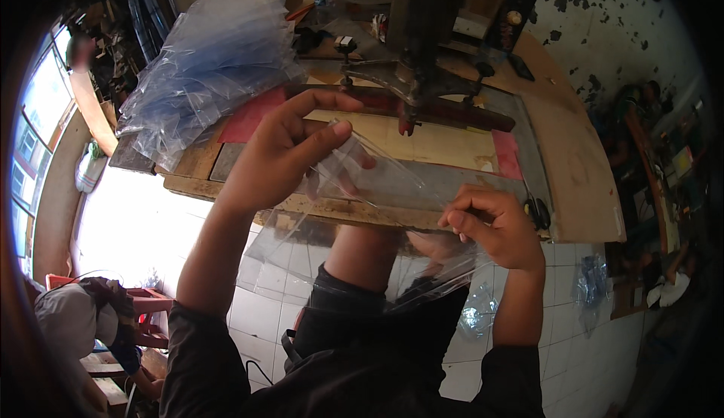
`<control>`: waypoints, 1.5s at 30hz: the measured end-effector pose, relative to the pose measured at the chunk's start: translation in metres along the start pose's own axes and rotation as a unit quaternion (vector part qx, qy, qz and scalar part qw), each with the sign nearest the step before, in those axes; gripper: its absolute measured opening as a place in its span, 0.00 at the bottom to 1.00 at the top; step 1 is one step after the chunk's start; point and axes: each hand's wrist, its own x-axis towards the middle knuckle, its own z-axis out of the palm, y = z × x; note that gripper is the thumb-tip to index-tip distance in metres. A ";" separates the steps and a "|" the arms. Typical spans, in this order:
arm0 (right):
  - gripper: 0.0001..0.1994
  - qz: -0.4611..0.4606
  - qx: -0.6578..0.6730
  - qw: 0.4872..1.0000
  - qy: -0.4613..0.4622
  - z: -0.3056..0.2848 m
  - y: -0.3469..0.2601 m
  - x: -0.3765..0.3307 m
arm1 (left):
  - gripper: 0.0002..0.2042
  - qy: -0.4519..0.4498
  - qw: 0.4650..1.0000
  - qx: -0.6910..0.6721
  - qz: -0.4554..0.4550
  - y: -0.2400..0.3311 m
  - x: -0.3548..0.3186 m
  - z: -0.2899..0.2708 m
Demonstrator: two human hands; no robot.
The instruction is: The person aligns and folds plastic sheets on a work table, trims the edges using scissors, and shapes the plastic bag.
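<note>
Pinching a clear plastic bag [362, 214] between them, the left hand [283, 154] grips its upper edge and the right hand [494, 226] its side, before the sealing machine [422, 64].

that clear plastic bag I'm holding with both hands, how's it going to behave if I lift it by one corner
The clear bag will probably droop: it already sags between your left hand and right hand. It looks thin and very light. Its glossy film may be slippery, so pinch firmly.
</note>
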 end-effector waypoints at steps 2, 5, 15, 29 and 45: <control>0.07 0.000 0.035 0.999 0.018 0.004 -0.003 -0.006 | 0.18 0.008 1.000 0.005 0.008 0.000 -0.002 -0.002; 0.06 -0.017 0.051 0.997 0.050 0.002 -0.001 -0.015 | 0.19 0.010 0.999 0.014 0.043 -0.004 -0.003 -0.003; 0.08 -0.069 -0.077 0.993 0.059 -0.005 -0.018 -0.035 | 0.17 -0.001 0.994 -0.010 0.108 0.002 -0.028 -0.011; 0.21 -0.077 -0.065 0.994 0.047 0.001 -0.022 -0.032 | 0.10 -0.004 0.982 -0.013 0.186 -0.010 -0.031 -0.009; 0.11 -0.041 -0.103 0.990 0.090 -0.001 -0.018 -0.037 | 0.22 0.009 0.980 0.004 0.198 -0.033 -0.031 -0.020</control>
